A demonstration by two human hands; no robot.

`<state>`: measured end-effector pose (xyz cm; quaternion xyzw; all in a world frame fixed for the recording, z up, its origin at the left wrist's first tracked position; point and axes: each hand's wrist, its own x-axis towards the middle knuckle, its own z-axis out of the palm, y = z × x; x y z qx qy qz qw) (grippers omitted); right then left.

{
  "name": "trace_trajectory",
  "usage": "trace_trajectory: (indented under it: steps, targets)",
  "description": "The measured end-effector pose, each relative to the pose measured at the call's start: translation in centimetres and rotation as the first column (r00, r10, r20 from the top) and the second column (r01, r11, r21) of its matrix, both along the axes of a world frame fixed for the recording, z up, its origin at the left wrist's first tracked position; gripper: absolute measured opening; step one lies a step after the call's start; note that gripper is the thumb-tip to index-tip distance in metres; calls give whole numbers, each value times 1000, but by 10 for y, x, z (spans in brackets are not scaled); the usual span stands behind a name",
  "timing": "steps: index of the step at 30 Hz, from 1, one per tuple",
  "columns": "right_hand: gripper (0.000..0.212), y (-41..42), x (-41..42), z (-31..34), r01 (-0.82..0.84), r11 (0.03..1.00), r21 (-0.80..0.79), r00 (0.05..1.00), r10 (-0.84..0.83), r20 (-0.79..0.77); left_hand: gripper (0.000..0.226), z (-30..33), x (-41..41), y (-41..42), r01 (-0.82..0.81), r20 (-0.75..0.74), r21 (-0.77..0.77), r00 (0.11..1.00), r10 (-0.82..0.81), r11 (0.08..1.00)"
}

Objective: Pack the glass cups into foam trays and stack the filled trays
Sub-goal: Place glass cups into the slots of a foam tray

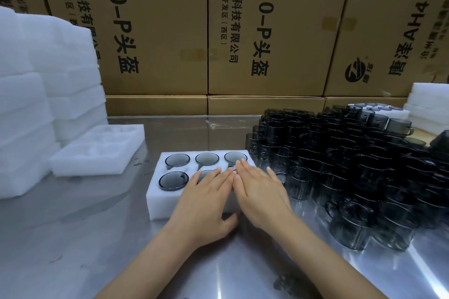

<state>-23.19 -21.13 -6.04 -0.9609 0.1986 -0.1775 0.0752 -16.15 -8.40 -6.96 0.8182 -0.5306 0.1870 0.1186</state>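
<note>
A white foam tray (158, 199) lies on the steel table in front of me, with smoky grey glass cups (177, 160) sunk into its pockets. My left hand (209, 199) rests flat, palm down, over the tray's near middle, its thumb against the tray's front edge. Beside it, my right hand (260, 194) lies flat on the tray's right part, fingers together and touching the left hand's fingertips. Both hands hide the cups under them. Neither hand holds anything.
A large crowd of loose grey cups (345, 165) fills the table's right side. An empty foam tray (97, 153) lies at left, beside tall stacks of foam trays (48, 85). More foam (427, 102) stands far right. Cardboard boxes (243, 31) wall the back.
</note>
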Motion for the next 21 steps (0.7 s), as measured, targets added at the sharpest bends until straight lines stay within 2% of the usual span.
trace_trajectory:
  steps: [2, 4, 7, 9, 10, 12, 14, 15, 17, 18, 19, 21]
  targets:
    - [51, 0, 0, -3, 10, 1000, 5, 1000, -10, 0, 76, -1, 2, 0, -16, 34, 15, 999, 16, 1000]
    - [51, -2, -1, -8, -33, 995, 98, 998, 28, 50, 75, -2, -3, 4, -31, 34, 1, 999, 31, 1000]
    - [49, -6, -6, -13, -174, 922, 346, 945, 57, 322, 74, -10, -13, 18, -42, -2, -133, 999, 42, 990]
    - [46, -9, -10, -14, -197, 894, 403, 870, -30, 493, 76, -15, -10, 30, -86, -56, -229, 996, 75, 970]
    - [45, -10, -12, -14, -186, 871, 454, 847, -92, 524, 77, -16, -7, 36, -134, -94, -267, 989, 113, 954]
    - [46, -12, -15, -14, -187, 758, 625, 842, -204, 500, 83, -17, 3, 46, -247, -211, -344, 960, 182, 906]
    - [48, -12, -14, -15, -210, 630, 748, 864, -239, 444, 89, -13, 8, 52, -366, -412, -472, 896, 167, 802]
    - [49, -11, -13, -17, -219, 587, 779, 877, -232, 421, 92, -11, 10, 54, -432, -540, -518, 835, 110, 738]
    - [47, -9, -12, -20, -247, 537, 807, 889, -206, 409, 96, -10, 14, 55, -543, -757, -523, 650, -66, 656]
    - [41, -9, -11, -21, -269, 525, 807, 886, -193, 421, 95, -11, 15, 54, -571, -801, -514, 586, -120, 640]
    - [32, -10, -11, -23, -284, 525, 802, 884, -182, 432, 93, -14, 16, 53, -584, -815, -514, 561, -145, 628]
    - [27, -11, -10, -23, -312, 529, 789, 879, -154, 451, 90, -18, 18, 52, -595, -812, -533, 559, -166, 602]
